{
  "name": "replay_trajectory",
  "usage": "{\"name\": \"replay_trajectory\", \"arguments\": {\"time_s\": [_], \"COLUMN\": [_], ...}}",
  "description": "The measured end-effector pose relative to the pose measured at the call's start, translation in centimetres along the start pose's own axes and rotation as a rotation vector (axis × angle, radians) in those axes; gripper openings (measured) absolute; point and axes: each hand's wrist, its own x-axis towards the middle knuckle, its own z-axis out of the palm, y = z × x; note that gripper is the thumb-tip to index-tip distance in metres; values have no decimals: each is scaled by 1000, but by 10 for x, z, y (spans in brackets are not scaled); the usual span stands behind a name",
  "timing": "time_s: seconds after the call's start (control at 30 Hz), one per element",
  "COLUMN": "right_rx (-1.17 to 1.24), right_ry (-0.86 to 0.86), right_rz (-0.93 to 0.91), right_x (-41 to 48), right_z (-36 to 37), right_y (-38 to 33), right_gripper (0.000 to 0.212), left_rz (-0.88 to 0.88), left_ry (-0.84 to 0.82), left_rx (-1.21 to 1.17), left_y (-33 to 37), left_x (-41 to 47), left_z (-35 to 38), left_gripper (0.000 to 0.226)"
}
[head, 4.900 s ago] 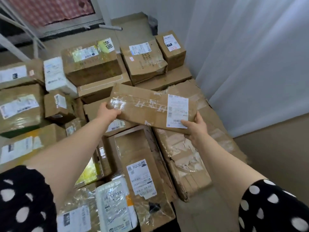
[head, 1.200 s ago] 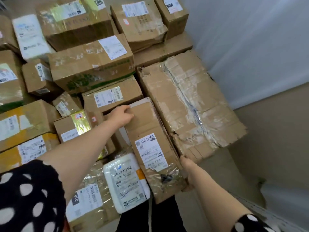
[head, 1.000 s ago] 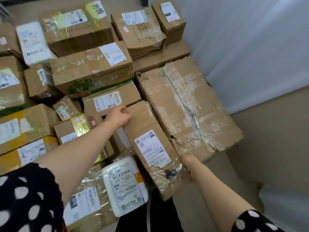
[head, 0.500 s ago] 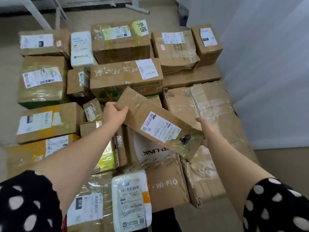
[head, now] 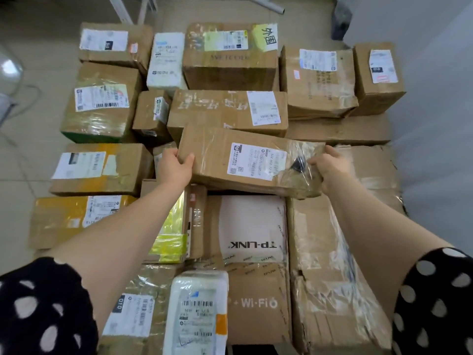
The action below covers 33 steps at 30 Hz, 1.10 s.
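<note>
The left hand (head: pixel 175 168) is wrapping its grip round the left end of a long, flat brown cardboard parcel (head: pixel 212 160), thumb on top. The right hand (head: pixel 331 170) is clasping the opposite end, where loose clear film is crinkling. The parcel is being held level over the white-and-brown TP-LINK carton (head: pixel 252 226), just in front of a long taped brown box (head: pixel 217 108). It is looking light and stiff, and the film is probably slippery, so gripping the cardboard ends seems safest. Every carton is sealed, hiding its contents.

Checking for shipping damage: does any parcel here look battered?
Yes. The big box on the right is crumpled and torn under loose tape. The held box has a ragged right end by the right hand.
</note>
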Motion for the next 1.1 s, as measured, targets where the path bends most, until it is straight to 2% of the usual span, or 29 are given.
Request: {"name": "replay_trajectory", "arguments": {"time_s": [0.37, 0.53, 0.63, 0.73, 0.83, 1.1], "right_rx": [13, -3, -131, -269, -322, -377], "right_ry": [-30, -123, -164, -123, -83, -115], "right_rz": [-64, -17, -63, -172, -218, -214], "right_x": [20, 20, 13, 9, 8, 5], "right_z": [20, 28, 34, 39, 40, 39], "right_y": [-5, 9, 13, 14, 16, 28], "right_gripper": [55, 72, 80, 80, 72, 75], "left_rz": [-51, -94, -134, -151, -144, -102], "left_ry": [-6, -23, -14, 9, 20, -52], "left_rx": [-55, 6, 23, 31, 24, 154], "left_y": [-8, -7, -11, -13, -12, -22], "left_x": [12, 17, 20, 18, 18, 25], "left_z": [6, 8, 10, 8, 8, 13], "left_gripper": [43, 39, 40, 41, 42, 38]}}
